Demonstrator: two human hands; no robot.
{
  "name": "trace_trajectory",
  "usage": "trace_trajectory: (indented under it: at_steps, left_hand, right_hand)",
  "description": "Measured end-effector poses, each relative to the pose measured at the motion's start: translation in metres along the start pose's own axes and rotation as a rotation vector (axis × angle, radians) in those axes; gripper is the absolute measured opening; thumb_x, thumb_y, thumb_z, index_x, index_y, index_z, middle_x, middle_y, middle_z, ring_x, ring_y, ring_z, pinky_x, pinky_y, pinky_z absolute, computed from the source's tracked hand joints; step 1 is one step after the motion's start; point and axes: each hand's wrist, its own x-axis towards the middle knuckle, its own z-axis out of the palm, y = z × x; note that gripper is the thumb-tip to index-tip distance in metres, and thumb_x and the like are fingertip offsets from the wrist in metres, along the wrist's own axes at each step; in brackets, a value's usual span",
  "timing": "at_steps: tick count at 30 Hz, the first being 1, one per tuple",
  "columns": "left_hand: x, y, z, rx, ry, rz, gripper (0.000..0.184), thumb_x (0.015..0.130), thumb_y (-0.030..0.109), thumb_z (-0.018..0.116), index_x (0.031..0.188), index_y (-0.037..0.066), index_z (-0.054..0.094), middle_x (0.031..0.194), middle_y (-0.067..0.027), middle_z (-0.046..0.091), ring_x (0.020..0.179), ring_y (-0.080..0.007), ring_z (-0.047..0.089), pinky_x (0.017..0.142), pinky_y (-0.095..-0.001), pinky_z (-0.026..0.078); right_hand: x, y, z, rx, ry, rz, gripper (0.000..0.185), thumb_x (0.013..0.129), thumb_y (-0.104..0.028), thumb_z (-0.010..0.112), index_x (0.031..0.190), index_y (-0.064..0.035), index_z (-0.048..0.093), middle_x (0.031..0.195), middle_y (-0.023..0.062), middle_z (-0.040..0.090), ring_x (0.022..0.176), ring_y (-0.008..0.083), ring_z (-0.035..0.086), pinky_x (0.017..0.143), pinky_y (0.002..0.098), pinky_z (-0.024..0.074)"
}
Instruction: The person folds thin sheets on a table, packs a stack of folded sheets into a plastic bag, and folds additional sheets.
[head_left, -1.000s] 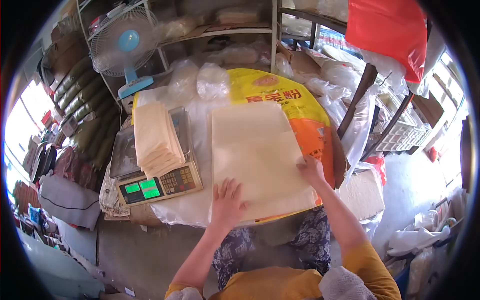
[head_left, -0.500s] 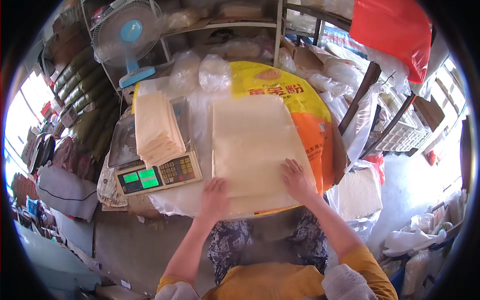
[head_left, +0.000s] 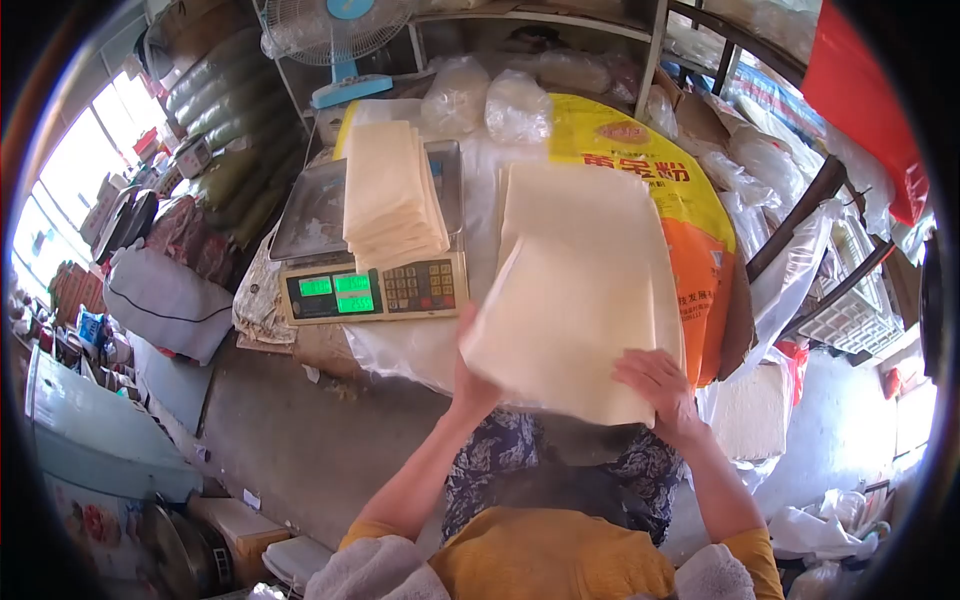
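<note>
Cream sheets (head_left: 580, 290) between both hands, long axis running forward.
Left hand (head_left: 475, 372) meets the raised near-left corner, fingertips hidden; right hand (head_left: 664, 388) lies over the near-right edge, fingers lightly bent. Whether either pinches, I cannot tell. The sheets lie right of the scale (head_left: 420, 287).

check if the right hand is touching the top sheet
Touching. The head view shows the right hand with its fingers laid over the top sheet near its lower right edge.
</note>
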Motion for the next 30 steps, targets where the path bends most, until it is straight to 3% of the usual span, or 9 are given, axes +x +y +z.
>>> trace_trajectory:
  at_steps: [3, 7, 9, 11, 14, 18, 21, 24, 30]
  left_hand:
    - [-0.008, 0.006, -0.030, 0.524, -0.491, 0.471, 0.027, 0.082, 0.006, 0.062, 0.108, 0.004, 0.060, 0.110, -0.0143, 0.061, 0.119, -0.0283, 0.051, 0.099, -0.0393, 0.038]
    - [-0.001, 0.044, -0.005, 0.247, -0.244, -0.374, 0.031, 0.075, 0.007, 0.064, 0.106, 0.009, 0.062, 0.100, -0.0124, 0.064, 0.110, -0.0278, 0.058, 0.097, -0.0422, 0.039]
    - [0.006, 0.032, 0.008, 0.476, -0.165, -0.234, 0.046, 0.077, 0.017, 0.069, 0.120, 0.007, 0.055, 0.116, -0.0147, 0.059, 0.118, -0.0320, 0.051, 0.100, -0.0484, 0.035]
    - [0.011, 0.034, 0.023, 0.860, -0.062, 0.232, 0.057, 0.075, 0.022, 0.074, 0.125, 0.005, 0.051, 0.125, -0.0158, 0.055, 0.121, -0.0353, 0.047, 0.104, -0.0477, 0.032]
    - [0.006, 0.024, 0.026, 1.093, -0.445, 0.340, 0.062, 0.074, 0.030, 0.074, 0.125, 0.003, 0.051, 0.134, -0.0159, 0.047, 0.125, -0.0379, 0.042, 0.104, -0.0479, 0.033]
    - [0.012, 0.015, 0.021, 1.149, -0.486, 0.390, 0.054, 0.075, 0.030, 0.071, 0.120, 0.005, 0.054, 0.130, -0.0130, 0.051, 0.122, -0.0342, 0.046, 0.103, -0.0449, 0.034]
    - [0.027, 0.012, 0.009, 1.057, -0.554, 0.389, 0.042, 0.075, 0.025, 0.070, 0.109, 0.004, 0.059, 0.116, -0.0111, 0.059, 0.111, -0.0300, 0.054, 0.099, -0.0417, 0.038]
    - [0.037, 0.010, -0.012, 0.836, -0.539, 0.249, 0.033, 0.074, 0.023, 0.070, 0.098, 0.002, 0.061, 0.098, -0.0110, 0.064, 0.094, -0.0270, 0.061, 0.088, -0.0394, 0.045]
    - [0.035, 0.036, -0.004, 0.620, -0.237, -0.249, 0.039, 0.080, 0.032, 0.068, 0.099, 0.000, 0.057, 0.088, -0.0153, 0.064, 0.079, -0.0325, 0.062, 0.068, -0.0403, 0.051]
  right_hand:
    - [-0.037, 0.036, 0.014, 0.296, -0.078, 0.286, 0.037, 0.068, 0.009, 0.059, 0.104, -0.0004, 0.064, 0.109, 0.0110, 0.064, 0.107, 0.0269, 0.059, 0.089, 0.0339, 0.0467]
    - [-0.041, 0.071, 0.031, 0.460, 0.079, 0.892, 0.023, 0.084, -0.015, 0.065, 0.100, 0.0007, 0.064, 0.085, 0.0111, 0.066, 0.081, 0.0137, 0.061, 0.070, 0.0301, 0.0484]
    - [-0.019, 0.071, 0.031, 0.138, 0.015, 0.988, 0.031, 0.083, -0.023, 0.066, 0.100, 0.0027, 0.063, 0.071, 0.0119, 0.062, 0.069, 0.0203, 0.059, 0.066, 0.0329, 0.0470]
    - [-0.003, 0.072, 0.030, 0.063, -0.044, 1.016, 0.041, 0.081, -0.026, 0.068, 0.108, 0.0028, 0.059, 0.078, 0.0151, 0.062, 0.074, 0.0265, 0.060, 0.071, 0.0350, 0.0479]
    - [-0.003, 0.074, 0.040, -0.032, 0.090, 0.808, 0.060, 0.077, -0.030, 0.071, 0.124, -0.0011, 0.049, 0.103, 0.0197, 0.059, 0.095, 0.0341, 0.057, 0.085, 0.0393, 0.0455]
    - [0.015, 0.063, 0.026, -0.199, 0.074, 0.363, 0.082, 0.072, -0.033, 0.074, 0.140, -0.0084, 0.034, 0.139, 0.0203, 0.039, 0.130, 0.0358, 0.037, 0.106, 0.0444, 0.0323]
    - [-0.001, 0.078, 0.026, -0.265, -0.285, 0.302, 0.081, 0.073, -0.033, 0.073, 0.140, -0.0081, 0.035, 0.145, 0.0174, 0.032, 0.137, 0.0330, 0.025, 0.111, 0.0453, 0.0239]
    - [-0.014, 0.080, 0.004, -0.170, -0.373, 0.197, 0.074, 0.074, -0.035, 0.072, 0.136, -0.0082, 0.043, 0.137, 0.0177, 0.044, 0.132, 0.0319, 0.036, 0.109, 0.0413, 0.0304]
    - [-0.015, 0.073, -0.010, 0.173, -0.252, 1.019, 0.050, 0.077, -0.038, 0.069, 0.114, -0.0057, 0.060, 0.110, 0.0179, 0.062, 0.105, 0.0294, 0.060, 0.088, 0.0385, 0.0477]
